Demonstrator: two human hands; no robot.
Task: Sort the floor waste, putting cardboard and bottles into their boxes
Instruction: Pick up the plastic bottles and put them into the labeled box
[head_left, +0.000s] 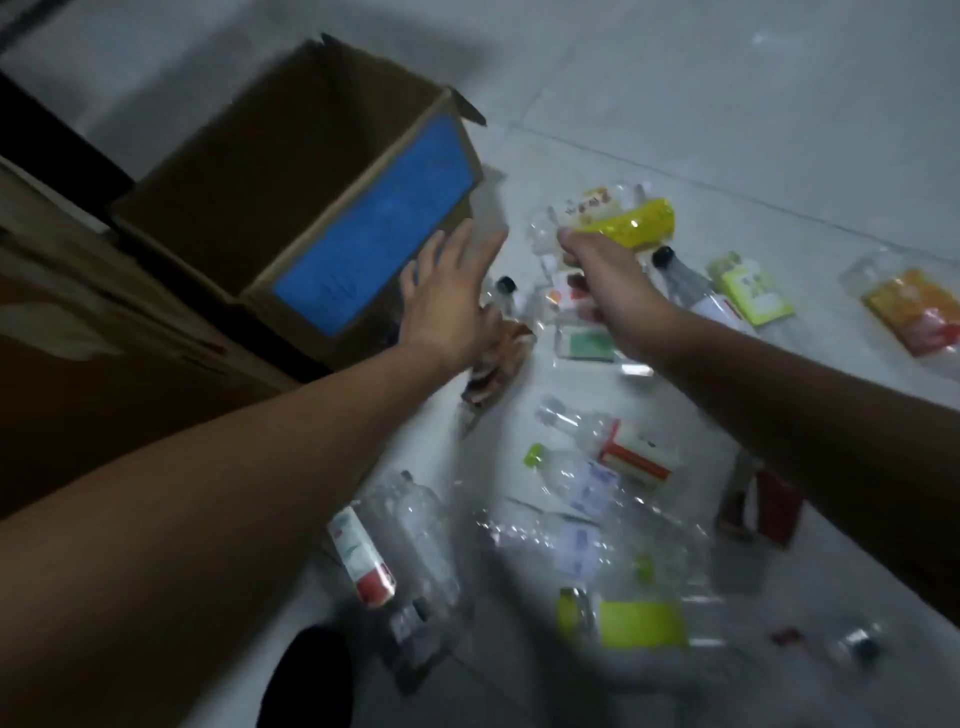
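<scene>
The right hand (605, 291) grips the yellow-labelled plastic bottle (631, 221) at upper centre, near the cardboard box (374, 228). The left hand (452, 299) is spread and holds nothing. The bottle is probably light, slick and crushable, so hold it mid-body.

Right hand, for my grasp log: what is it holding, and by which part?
Clear plastic bottle with a yellow label, gripped at its clear end beside the label.

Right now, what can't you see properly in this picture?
Head view:
Cardboard box inside: too dark.
Right hand grip at the yellow bottle: blurred, unclear whether closed.
Orange bottle: cut off by the right edge.
Brown scrap: partly under the left hand.
Bottle labels: blurred, unreadable.
</scene>
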